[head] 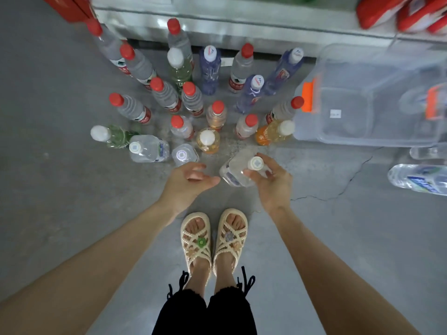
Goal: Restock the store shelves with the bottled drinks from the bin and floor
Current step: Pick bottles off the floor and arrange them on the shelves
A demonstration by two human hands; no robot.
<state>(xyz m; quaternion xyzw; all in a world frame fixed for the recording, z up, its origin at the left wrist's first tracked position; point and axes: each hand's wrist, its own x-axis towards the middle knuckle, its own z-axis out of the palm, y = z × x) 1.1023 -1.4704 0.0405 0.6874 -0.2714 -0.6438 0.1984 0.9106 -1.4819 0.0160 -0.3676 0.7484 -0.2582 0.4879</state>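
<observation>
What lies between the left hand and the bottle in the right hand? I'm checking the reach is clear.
Nothing: in the head view only bare floor shows between the open left hand and the clear bottle gripped by the right hand.

This is a shop aisle or its stockroom. A metal shelf (242, 18) runs along the top edge, low over a bare grey concrete floor (60, 141) with cracks. Red packaged goods (399, 13) lie stacked on the shelf at right. Many sealed bottles (169, 93) of several brands stand grouped on the floor before it, beside a clear plastic bin (362, 97) with orange latches.
</observation>
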